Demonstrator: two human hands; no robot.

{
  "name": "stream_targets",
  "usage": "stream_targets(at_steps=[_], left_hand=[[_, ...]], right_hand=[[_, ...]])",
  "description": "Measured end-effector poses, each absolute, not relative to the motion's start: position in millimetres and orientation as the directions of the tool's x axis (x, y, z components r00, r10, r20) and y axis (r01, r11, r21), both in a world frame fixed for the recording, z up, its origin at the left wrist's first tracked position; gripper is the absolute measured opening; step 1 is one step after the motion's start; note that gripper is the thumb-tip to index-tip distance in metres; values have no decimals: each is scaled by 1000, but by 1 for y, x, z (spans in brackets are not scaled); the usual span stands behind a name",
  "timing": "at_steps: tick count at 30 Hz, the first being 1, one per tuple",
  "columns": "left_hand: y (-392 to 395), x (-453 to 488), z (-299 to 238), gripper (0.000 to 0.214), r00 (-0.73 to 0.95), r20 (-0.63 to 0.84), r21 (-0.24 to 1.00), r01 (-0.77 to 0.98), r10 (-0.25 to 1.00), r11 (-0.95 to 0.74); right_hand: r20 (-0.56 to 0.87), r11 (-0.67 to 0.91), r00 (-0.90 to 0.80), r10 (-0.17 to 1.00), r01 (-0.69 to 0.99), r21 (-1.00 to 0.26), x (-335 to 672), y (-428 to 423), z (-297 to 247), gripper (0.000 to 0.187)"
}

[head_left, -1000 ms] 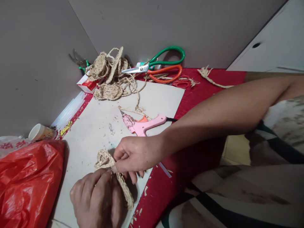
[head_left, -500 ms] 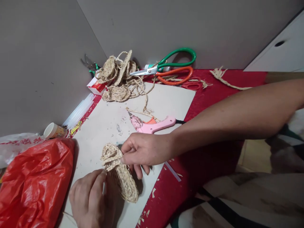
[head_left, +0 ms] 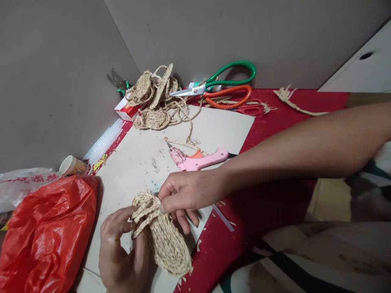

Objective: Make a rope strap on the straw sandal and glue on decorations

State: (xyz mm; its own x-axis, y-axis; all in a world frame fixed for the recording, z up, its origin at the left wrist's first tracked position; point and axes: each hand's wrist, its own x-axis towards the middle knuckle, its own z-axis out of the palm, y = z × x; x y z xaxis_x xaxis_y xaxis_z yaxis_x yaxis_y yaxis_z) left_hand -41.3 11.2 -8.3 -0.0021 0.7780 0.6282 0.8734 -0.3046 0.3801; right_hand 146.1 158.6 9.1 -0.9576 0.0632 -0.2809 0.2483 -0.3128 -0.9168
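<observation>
A small woven straw slipper (head_left: 171, 244) lies over the pale board, its sole slanting down to the right and braided straps crossing its upper end. My right hand (head_left: 183, 195) reaches in from the right and pinches the strap's right side between thumb and forefinger, the other fingers hanging loose. At the slipper's left edge, my left hand (head_left: 120, 244) is curled with its fingertips on the strap ends. Just beyond my right hand rests a pink glue gun (head_left: 201, 160) with an orange trigger.
Large scissors (head_left: 226, 87) with green and orange handles lie at the back beside a heap of braided straw pieces (head_left: 155, 87). On the left are a red plastic bag (head_left: 51, 228), a paper cup (head_left: 71, 166) and clear glue sticks (head_left: 105, 140). A red cloth (head_left: 259, 203) surrounds the board (head_left: 131, 162).
My left hand has shifted up and right, its fingers now curled at the strap's left side. The slipper has turned slightly, with more of its sole showing. My right hand keeps its pinch.
</observation>
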Motion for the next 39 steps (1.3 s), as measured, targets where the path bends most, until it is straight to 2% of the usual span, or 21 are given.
stream_targets(at_steps=[6,9,13,19,30,33,35,39], left_hand=[[12,-23,1,30,-180,580,557,800,795,-225],[11,-23,12,31,-213,450,599,792,867,-116],[11,-32,28,41,-137,237,639,767,962,-49],[9,-45,41,33,-150,2,800,594,989,88],[8,-28,47,32,-273,-161,843,461,949,276],[6,-28,47,34,-232,-91,790,576,968,212],[4,-30,42,34,-201,49,691,714,978,112],[3,-30,28,28,-59,414,324,942,908,-86]], right_hand=[[-281,-293,-959,34,259,-920,146,162,10,23],[-288,-266,-957,40,268,-926,146,163,9,24],[-273,-236,-961,42,256,-938,147,164,7,24],[-292,-189,-956,31,281,-941,149,165,15,25],[-269,-118,-962,46,262,-958,152,165,15,22],[-254,-110,-966,53,247,-963,152,166,14,22],[-260,-98,-964,62,253,-963,152,166,16,23],[-294,-93,-949,113,284,-954,152,164,22,25]])
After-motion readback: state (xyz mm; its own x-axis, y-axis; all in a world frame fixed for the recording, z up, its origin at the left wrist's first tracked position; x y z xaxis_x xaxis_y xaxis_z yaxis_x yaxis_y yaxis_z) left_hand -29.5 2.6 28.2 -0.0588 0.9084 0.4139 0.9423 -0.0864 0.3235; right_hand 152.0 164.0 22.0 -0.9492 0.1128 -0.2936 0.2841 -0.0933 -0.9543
